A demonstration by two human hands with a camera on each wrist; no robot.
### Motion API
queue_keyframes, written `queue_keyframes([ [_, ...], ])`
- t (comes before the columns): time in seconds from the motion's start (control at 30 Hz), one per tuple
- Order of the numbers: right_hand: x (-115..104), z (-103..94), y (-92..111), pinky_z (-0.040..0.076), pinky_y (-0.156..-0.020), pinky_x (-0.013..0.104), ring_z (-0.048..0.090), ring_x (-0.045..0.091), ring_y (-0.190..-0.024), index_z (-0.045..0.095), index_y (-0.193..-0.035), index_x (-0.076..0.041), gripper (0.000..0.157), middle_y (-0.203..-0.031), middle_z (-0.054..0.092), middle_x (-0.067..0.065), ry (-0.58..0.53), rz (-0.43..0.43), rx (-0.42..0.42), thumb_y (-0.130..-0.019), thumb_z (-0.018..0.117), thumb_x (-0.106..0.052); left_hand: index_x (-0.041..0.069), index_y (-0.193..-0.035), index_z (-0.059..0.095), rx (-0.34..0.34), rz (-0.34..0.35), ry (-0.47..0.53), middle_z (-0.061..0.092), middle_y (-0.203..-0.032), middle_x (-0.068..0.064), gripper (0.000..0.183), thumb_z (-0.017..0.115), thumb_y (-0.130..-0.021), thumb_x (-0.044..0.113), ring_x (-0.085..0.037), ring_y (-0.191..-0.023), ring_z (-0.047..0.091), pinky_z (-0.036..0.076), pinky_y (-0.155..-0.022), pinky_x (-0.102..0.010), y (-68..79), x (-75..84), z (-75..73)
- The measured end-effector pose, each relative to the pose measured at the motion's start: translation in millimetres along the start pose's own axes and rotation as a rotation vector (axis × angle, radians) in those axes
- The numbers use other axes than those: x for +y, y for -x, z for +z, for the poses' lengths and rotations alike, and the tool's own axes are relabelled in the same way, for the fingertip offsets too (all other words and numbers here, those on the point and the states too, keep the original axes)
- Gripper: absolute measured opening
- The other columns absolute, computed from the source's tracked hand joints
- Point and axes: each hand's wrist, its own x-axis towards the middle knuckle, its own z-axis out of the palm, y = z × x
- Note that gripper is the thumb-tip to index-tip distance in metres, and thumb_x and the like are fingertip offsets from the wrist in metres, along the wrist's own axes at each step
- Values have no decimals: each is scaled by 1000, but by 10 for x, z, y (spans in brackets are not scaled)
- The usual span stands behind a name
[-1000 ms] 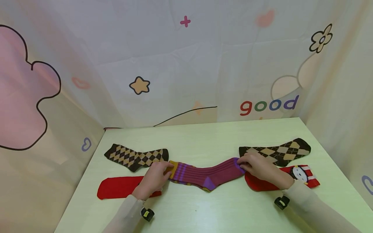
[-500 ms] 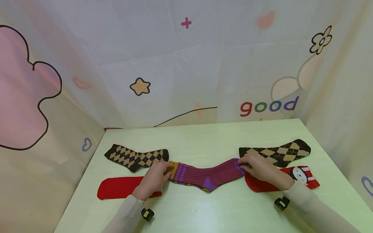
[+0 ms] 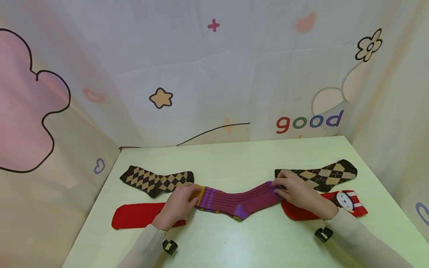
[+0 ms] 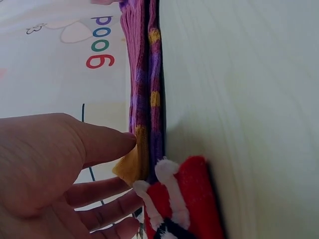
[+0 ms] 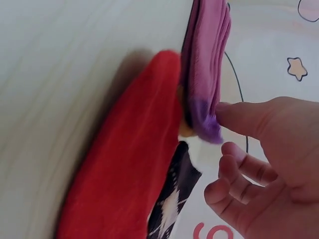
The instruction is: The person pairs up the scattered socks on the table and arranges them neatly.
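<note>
In the head view a maroon ribbed sock [image 3: 231, 201] with purple stripes, heel and toe and a yellow cuff lies across the middle. A second layer with yellow and purple bands [image 4: 155, 94] shows beneath it. My left hand [image 3: 177, 204] pinches the cuff, thumb on the near side; in the left wrist view the cuff [image 4: 130, 167] spreads beside the thumb. At the purple toe [image 5: 205, 119], the thumb and index finger of my right hand [image 3: 296, 191] pinch the edge, while the other fingers curl loosely away from it.
Brown-and-tan argyle socks lie behind at left [image 3: 154, 180] and right [image 3: 330, 174]. Red socks lie partly under my arms, one at left [image 3: 137, 216], one with a white cartoon face at right [image 3: 345, 203]. A printed curtain [image 3: 201, 74] closes off the table's [image 3: 234, 245] back.
My right hand has shifted slightly left at the toe, its thumb and index finger spreading a little. The left fingers have shifted slightly on the cuff. The other socks stay put.
</note>
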Motion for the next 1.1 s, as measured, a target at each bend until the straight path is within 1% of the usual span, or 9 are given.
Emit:
queue_keyframes([
  [0.23,-136,-4,-63,49,-68,27,51,9,-79,79,-97,-10,15,-89,60,-5,-5,-72,15,-84,84,-4,8,-121,73,65,28,-10,60,-136,-15,31,79,-92,15,-35,-122,57,49,-105,-52,14,69,-19],
  [0.37,-205,18,-86,51,-68,25,53,8,-79,79,-99,-11,15,-90,61,-6,-33,-89,6,-86,83,-6,8,-122,72,75,42,2,62,-131,-10,31,78,-93,16,-31,-121,57,49,-105,-50,23,111,-4],
  [0.47,-254,39,-100,52,-68,25,55,9,-82,79,-101,-13,16,-93,63,-5,-31,-95,7,-87,83,-9,8,-123,71,78,59,18,63,-127,-8,31,77,-94,17,-27,-116,59,52,-101,-47,24,151,9],
  [0.6,-313,72,-119,55,-71,27,58,11,-87,78,-107,-13,20,-99,66,-1,-44,-99,-6,-88,82,-12,8,-121,72,95,109,45,64,-121,-7,29,76,-94,18,-23,-106,62,55,-94,-44,27,199,28],
  [0.7,-346,110,-128,56,-75,30,58,14,-93,76,-112,-12,24,-104,66,1,-50,-120,-13,-89,82,-15,9,-120,72,98,139,45,65,-118,-5,29,76,-95,22,-21,-105,61,56,-91,-42,33,225,58],
  [0.8,-377,142,-133,56,-80,35,57,17,-99,75,-115,-13,28,-109,65,2,-43,-139,-16,-89,82,-19,11,-121,72,98,172,26,65,-119,-5,32,76,-95,28,-24,-108,60,55,-92,-43,34,245,92],
  [0.93,-418,178,-133,55,-85,40,55,19,-103,73,-121,-15,35,-113,64,1,-29,-147,-38,-88,83,-25,11,-123,72,111,242,-16,66,-123,-6,37,77,-93,34,-26,-112,59,53,-96,-44,31,263,141],
  [1.03,-447,220,-130,54,-83,39,54,20,-102,73,-123,-17,40,-114,62,3,3,-159,-29,-86,85,-27,11,-123,72,106,282,-35,67,-124,-7,39,78,-93,35,-27,-114,59,51,-98,-47,35,280,177],
  [1.1,-464,251,-133,53,-81,39,53,21,-100,73,-123,-17,44,-114,61,4,31,-164,-16,-83,87,-28,12,-123,72,94,291,-46,67,-125,-8,40,77,-92,36,-28,-116,59,50,-99,-49,42,291,199],
])
